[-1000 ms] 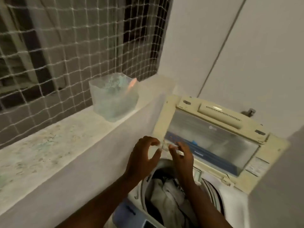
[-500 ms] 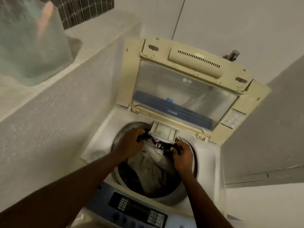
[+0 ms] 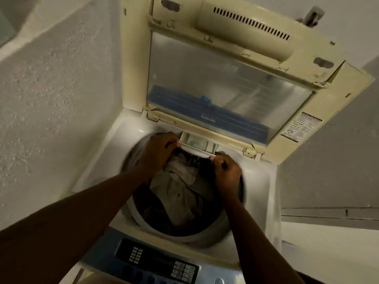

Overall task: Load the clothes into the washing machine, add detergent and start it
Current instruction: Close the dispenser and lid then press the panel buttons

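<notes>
A person's two hands reach over the open drum of a top-loading washing machine (image 3: 258, 187), both closed on the front lip of the detergent drawer (image 3: 196, 144), which sits pulled out at the drum's 12 o'clock edge, just below the hinge of the raised lid (image 3: 225, 83). The left hand (image 3: 158, 154) pinches the drawer's left end with curled fingers; the right hand (image 3: 226, 171) grips its right end, fingers folded tight. Pale blue-green detergent shows in the drawer's compartment. Beneath the hands, the clothes (image 3: 180, 191) lie heaped in the drum, a beige garment on top of darker items. The lid stands upright, its clear window framed in yellowed cream plastic with a vented handle across the top. The control panel (image 3: 158, 261), dark with rows of small buttons, lies at 6 o'clock, nearest the camera. A rough white wall (image 3: 53, 99) flanks the machine at 9 o'clock.
</notes>
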